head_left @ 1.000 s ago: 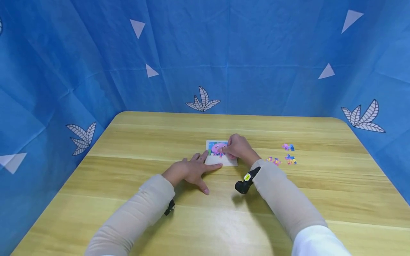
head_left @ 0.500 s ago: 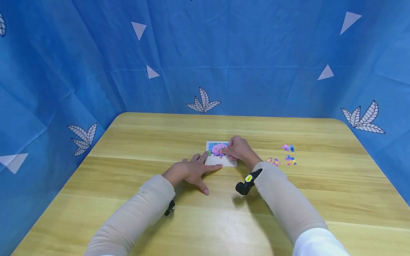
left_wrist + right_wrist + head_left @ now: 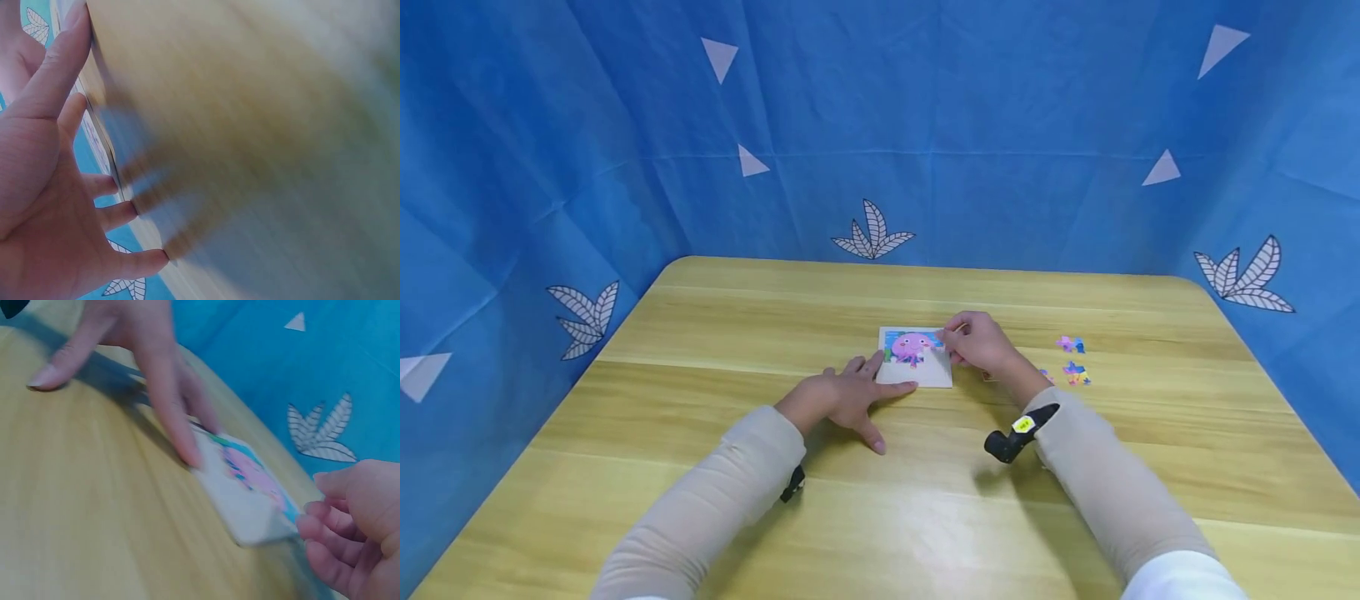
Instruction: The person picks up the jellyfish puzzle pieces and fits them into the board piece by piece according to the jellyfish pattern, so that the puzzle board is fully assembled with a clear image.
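Note:
A small white puzzle tray (image 3: pixel 934 375) lies near the table's middle, its upper part filled with a pink octopus picture (image 3: pixel 912 346) on blue; the lower strip is bare white. My left hand (image 3: pixel 850 398) rests with spread fingers at the tray's left and near edges, one finger touching the near edge. At the tray's right side is my right hand (image 3: pixel 981 342), fingers loosely bent, with nothing visible between them. In the right wrist view those fingertips (image 3: pixel 304 525) are beside the tray's corner; whether they touch it is unclear.
Loose puzzle pieces lie to the right: a pink and blue cluster (image 3: pixel 1071 344), and a yellow and blue cluster (image 3: pixel 1077 373) nearer. More pieces (image 3: pixel 1047 377) are partly hidden by my right wrist. A blue patterned cloth (image 3: pixel 880 125) hangs behind the wooden table (image 3: pixel 760 317).
My right hand has shifted right, off the octopus picture to the tray's right edge, uncovering more of the picture. My left hand stays at the tray's edge.

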The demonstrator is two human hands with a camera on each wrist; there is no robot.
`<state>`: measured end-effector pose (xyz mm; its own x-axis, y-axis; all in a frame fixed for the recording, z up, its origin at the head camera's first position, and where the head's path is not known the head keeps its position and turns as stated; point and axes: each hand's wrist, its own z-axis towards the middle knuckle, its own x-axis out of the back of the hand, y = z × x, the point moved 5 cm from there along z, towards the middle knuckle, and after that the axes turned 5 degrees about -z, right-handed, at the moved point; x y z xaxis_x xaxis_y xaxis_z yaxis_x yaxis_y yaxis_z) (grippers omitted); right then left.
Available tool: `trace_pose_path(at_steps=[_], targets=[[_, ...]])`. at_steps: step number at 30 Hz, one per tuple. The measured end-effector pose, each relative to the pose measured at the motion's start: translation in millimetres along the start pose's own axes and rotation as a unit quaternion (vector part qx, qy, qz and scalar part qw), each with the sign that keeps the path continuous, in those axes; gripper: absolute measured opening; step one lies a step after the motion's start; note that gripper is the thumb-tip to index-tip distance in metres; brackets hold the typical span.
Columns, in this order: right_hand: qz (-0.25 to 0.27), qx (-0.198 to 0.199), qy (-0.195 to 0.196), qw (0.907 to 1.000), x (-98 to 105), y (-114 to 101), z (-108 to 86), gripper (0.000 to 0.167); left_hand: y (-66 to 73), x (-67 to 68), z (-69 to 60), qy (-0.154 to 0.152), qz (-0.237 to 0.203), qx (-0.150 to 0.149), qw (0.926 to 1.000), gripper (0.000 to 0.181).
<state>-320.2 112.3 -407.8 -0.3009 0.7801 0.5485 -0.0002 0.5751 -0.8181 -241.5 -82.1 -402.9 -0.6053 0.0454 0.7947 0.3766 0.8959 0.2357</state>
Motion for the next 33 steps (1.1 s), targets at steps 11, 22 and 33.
trace_pose_path(at_steps=[11, 22, 33], targets=[[-0.140, -0.023, 0.044, 0.9889, 71.7, 40.0, -22.8, 0.039, 0.4, -3.4, -3.6, 0.006, -0.009, -0.008, 0.9999, 0.096], [-0.189, -0.082, 0.078, 0.9754, 119.4, 85.1, -43.2, 0.049, 0.1, -3.2, -2.7, 0.004, -0.004, -0.010, 0.9999, 0.096], [-0.206, -0.088, 0.073, 0.9719, 127.5, 94.2, -47.0, 0.052, -0.7, -0.4, -3.7, 0.009, -0.003, -0.010, 0.9999, 0.096]])
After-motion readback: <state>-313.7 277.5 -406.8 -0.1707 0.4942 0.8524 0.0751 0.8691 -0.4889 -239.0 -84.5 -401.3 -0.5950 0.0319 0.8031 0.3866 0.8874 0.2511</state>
